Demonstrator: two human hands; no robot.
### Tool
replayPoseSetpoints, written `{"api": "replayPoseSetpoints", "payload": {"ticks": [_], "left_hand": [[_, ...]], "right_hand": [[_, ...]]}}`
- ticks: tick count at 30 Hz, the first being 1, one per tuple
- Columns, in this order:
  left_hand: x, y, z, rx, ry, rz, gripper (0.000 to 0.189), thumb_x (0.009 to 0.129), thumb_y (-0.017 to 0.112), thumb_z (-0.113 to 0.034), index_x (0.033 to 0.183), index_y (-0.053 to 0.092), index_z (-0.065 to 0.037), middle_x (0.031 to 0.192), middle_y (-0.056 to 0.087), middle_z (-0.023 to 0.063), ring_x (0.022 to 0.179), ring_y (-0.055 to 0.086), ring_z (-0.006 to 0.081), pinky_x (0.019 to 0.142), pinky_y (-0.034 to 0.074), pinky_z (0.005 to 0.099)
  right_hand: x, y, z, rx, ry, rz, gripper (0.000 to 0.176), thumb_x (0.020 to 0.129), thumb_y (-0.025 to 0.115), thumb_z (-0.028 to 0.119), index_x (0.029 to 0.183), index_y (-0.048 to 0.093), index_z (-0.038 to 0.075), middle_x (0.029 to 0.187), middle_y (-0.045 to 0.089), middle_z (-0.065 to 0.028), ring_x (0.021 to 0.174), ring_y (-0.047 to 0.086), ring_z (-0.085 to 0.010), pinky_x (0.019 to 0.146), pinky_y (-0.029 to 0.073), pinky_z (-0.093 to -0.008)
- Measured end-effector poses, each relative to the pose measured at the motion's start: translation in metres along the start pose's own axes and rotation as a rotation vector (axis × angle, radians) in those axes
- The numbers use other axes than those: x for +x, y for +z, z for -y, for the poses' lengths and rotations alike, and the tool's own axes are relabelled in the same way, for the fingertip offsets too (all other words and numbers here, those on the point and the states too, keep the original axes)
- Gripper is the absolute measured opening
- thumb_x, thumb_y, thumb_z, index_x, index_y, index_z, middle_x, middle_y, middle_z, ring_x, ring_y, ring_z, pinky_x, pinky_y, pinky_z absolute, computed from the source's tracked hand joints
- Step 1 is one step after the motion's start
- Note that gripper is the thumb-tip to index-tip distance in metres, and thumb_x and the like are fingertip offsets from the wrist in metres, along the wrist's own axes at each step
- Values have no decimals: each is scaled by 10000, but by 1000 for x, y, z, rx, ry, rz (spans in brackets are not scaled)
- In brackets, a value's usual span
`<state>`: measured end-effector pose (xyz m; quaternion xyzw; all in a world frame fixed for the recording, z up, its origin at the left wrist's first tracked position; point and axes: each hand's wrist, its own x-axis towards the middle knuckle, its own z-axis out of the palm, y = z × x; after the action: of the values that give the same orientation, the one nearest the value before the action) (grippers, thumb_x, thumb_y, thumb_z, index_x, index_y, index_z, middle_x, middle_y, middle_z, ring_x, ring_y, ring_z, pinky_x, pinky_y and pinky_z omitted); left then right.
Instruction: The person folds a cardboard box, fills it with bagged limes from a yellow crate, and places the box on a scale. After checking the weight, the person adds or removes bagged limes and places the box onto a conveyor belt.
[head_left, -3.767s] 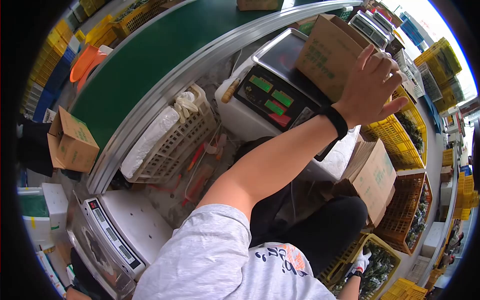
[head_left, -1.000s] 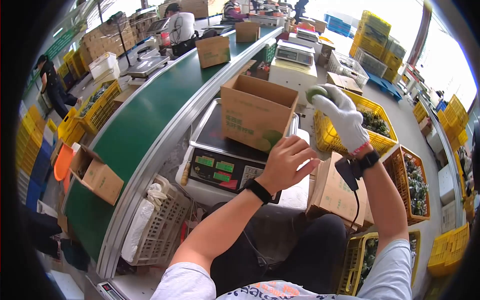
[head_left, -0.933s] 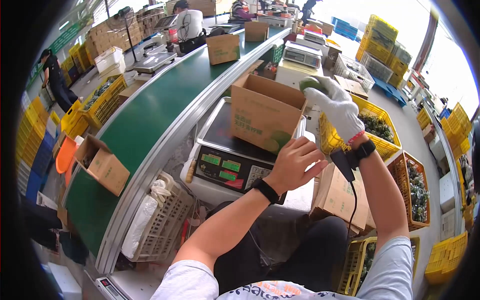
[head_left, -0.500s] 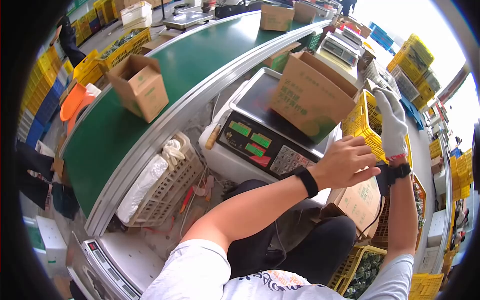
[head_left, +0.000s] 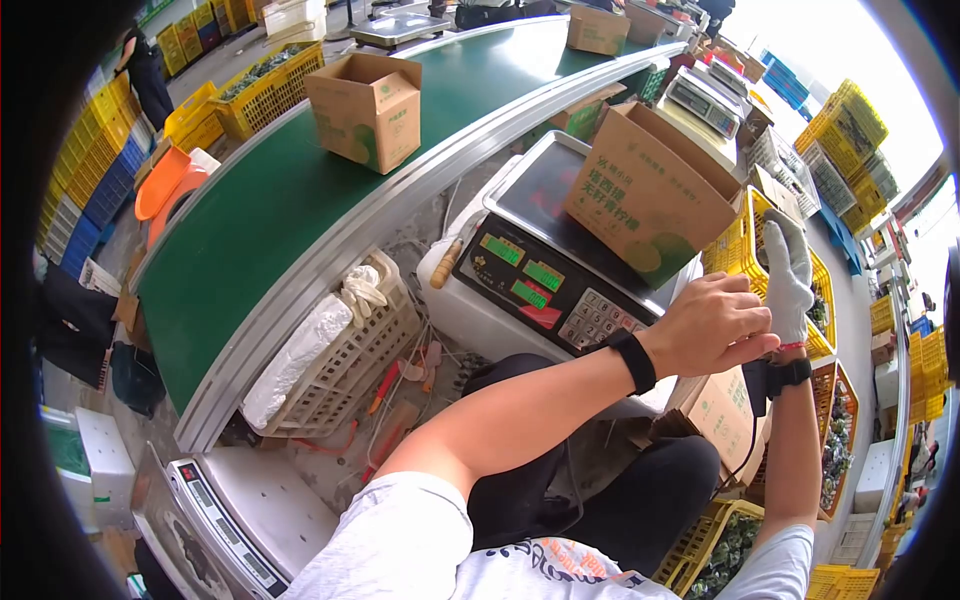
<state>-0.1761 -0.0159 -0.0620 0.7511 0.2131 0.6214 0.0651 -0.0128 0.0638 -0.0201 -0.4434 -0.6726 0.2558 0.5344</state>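
Observation:
My left hand [head_left: 710, 322], bare with a black wristband, has its fingers bent beside the red-edged cuff of a pale glove; whatever is between its fingertips is hidden. That glove covers my right hand [head_left: 790, 280], whose fingers point up and stand apart, holding nothing. A dark band circles my right wrist, with a black cable hanging near it. Just left of my hands, an open cardboard box [head_left: 650, 200] with green print rests tilted in view on the metal pan of a scale [head_left: 545, 290] with lit green displays.
Beyond the scale runs a green conveyor belt [head_left: 250, 190] carrying an open carton [head_left: 368, 112] and a farther box [head_left: 598, 30]. Below it, a beige crate [head_left: 350, 375] holds white gloves. Yellow crates [head_left: 735, 255] stand at right. Another scale [head_left: 225, 530] is at lower left.
The nearer carton on the belt has travelled away, up and to the right. The camera view has shifted slightly. My hands stay close together at the glove cuff.

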Motion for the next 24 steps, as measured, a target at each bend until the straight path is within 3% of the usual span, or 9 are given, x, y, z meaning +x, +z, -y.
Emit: {"api": "replayPoseSetpoints", "payload": {"ticks": [4,6,8,14,16,18,20,24], "left_hand": [[3,-3,1,12,26,-35,243,951,697,-323,830,654,-117,775,642,20,812,617,246,758,515,390],[5,-10,3,-20,-12,-91,225,951,697,-296,832,654,-111,770,646,27,784,616,252,754,512,387],[9,-18,6,-20,-1,-125,211,955,694,-272,834,657,-103,779,656,35,765,615,258,749,510,388],[10,-29,12,46,-27,-192,215,968,677,-257,829,665,-93,785,663,49,777,613,259,740,507,392],[15,-46,12,46,-57,-167,209,981,656,-250,846,679,-92,799,655,54,807,611,276,765,492,397],[25,-62,19,202,6,-345,175,986,637,-230,905,694,-86,876,655,72,891,603,289,835,461,403],[32,-82,24,362,-46,-451,109,929,671,-201,986,681,-109,987,644,76,983,594,307,899,421,451],[17,-100,54,549,-191,-312,234,871,634,-120,1104,634,-90,1077,620,99,1068,557,326,1051,378,488]], "right_hand": [[-4,18,3,-24,-150,23,350,1052,607,252,1321,610,29,1211,653,-46,1096,577,-139,1007,452,-293],[-7,26,11,-5,-93,21,382,1037,626,244,1356,590,37,1290,633,-76,1168,568,-166,1039,440,-318],[-4,34,3,-160,-248,-21,432,1008,663,251,1374,581,38,1343,610,-103,1215,564,-208,1060,429,-339],[-9,40,2,-396,-409,18,448,891,754,242,1314,648,138,1366,576,-157,1289,524,-356,1092,422,-442],[-12,39,10,-541,-522,50,437,839,783,218,1247,662,121,1365,579,-151,1273,528,-365,1072,434,-450],[-24,45,17,-639,-629,12,437,744,858,226,1124,676,109,1348,581,-176,1257,530,-396,1032,466,-483],[-37,44,35,-592,-646,85,472,694,899,219,1100,678,120,1353,570,-180,1252,530,-405,1021,476,-491],[-46,36,51,-593,-692,245,480,656,912,222,1074,688,148,1351,557,-170,1240,530,-419,1012,479,-506]]}}
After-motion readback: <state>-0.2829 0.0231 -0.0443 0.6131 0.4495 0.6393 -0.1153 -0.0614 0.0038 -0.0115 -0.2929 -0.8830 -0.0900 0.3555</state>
